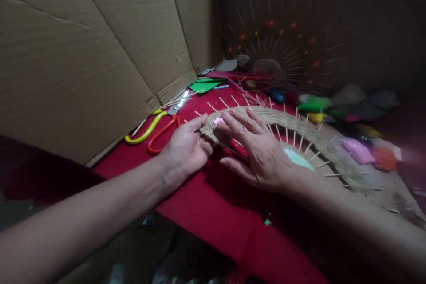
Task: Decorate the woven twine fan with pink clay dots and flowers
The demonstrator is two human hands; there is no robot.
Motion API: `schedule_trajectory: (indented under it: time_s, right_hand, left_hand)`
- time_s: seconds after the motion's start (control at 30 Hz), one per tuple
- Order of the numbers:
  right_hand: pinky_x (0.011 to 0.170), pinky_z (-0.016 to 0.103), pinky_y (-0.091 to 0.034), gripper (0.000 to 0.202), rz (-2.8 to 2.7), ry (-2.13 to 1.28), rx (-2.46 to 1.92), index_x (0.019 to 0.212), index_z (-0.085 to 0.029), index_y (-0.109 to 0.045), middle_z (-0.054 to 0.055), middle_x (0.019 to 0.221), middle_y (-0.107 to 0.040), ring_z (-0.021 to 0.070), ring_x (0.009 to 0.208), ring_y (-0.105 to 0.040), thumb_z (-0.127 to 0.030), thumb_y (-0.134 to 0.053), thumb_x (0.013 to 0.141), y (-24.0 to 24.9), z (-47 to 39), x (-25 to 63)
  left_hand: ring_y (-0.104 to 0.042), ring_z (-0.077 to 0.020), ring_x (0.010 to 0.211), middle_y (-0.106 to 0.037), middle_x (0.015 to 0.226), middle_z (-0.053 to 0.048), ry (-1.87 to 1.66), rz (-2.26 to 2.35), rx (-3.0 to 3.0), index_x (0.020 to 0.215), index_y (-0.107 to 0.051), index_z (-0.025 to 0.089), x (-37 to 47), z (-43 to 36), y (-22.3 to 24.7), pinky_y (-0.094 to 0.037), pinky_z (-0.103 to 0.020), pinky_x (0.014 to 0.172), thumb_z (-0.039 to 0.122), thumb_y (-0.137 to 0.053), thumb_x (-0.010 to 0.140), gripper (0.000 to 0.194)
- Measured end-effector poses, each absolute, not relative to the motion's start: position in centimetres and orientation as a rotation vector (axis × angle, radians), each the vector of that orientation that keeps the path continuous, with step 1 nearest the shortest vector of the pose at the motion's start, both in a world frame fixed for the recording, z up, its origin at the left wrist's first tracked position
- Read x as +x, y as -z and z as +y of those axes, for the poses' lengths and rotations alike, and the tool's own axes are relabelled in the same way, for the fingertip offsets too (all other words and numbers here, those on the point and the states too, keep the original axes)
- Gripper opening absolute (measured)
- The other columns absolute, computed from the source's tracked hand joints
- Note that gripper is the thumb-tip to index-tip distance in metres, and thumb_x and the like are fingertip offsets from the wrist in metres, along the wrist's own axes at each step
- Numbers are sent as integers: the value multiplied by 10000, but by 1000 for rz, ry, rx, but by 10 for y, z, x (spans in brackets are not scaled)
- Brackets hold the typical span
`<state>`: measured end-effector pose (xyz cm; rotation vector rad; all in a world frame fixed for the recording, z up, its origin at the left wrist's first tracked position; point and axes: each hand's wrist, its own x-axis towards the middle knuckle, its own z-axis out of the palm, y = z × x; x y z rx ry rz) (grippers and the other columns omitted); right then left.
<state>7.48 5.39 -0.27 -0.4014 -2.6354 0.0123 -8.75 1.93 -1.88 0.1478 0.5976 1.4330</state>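
Observation:
A curved band woven from twine (299, 128) has thin sticks poking out along both edges, like a fan or sunburst. My left hand (188, 146) grips its left end, thumb along the edge and fingers underneath. Near that end a small pink flower-shaped piece (218, 120) sits on the weave. My right hand (261, 151) rests its outstretched fingers on the band beside the pink piece, partly covering it; the thumb is spread away. Inside the arch, a pale blue-green piece (299, 159) shows beyond my right wrist.
Scissors (156, 131) with yellow and red handles lie left, beside a tall cardboard panel (100, 53). Green sheets (206, 85) are behind them. Colourful packets (357, 150) lie right on the red cloth (199, 204). A finished-looking flowered stick fan (276, 49) stands at the dark back.

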Motion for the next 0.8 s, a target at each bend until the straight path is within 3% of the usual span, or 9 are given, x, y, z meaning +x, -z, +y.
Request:
schedule_trajectory:
  time_s: [0.27, 0.5, 0.67, 0.8]
  right_hand:
    - [1144, 514, -205, 587, -2634, -35, -388, 1344, -89, -430, 156, 1367, -510, 283, 1332, -378, -441, -510, 881, 2, 54, 75]
    - [1150, 494, -203, 729, -2551, -117, -464, 1442, -45, -228, 144, 1339, -541, 273, 1344, -346, -385, -536, 875, 2, 57, 80]
    - [1151, 496, -196, 778, -2607, -70, -499, 1464, -64, -168, 127, 1364, -520, 272, 1352, -334, -455, -506, 882, 4, 57, 77]
    - [1146, 512, -194, 754, -2635, 35, -538, 1441, -54, -249, 166, 1427, -436, 298, 1363, -314, -505, -478, 882, 5, 56, 75]
  left_hand:
    - [-657, -234, 972, -690, 1039, -169, -1448, 603, 173, 1195, -555, 6, -84, 15, 10, -493, -387, 940, 195, -313, 951, 392]
    - [-619, -254, 1064, -671, 1099, -170, -1462, 566, 242, 1224, -538, 16, -85, 17, 14, -441, -434, 1009, 206, -310, 951, 403]
    - [-602, -266, 1094, -650, 1151, -173, -1459, 535, 244, 1269, -506, 38, -83, 18, 14, -414, -472, 1029, 188, -317, 941, 407]
    - [-602, -264, 1097, -642, 1162, -181, -1460, 532, 235, 1284, -488, 31, -83, 18, 14, -418, -467, 1026, 181, -325, 934, 414]
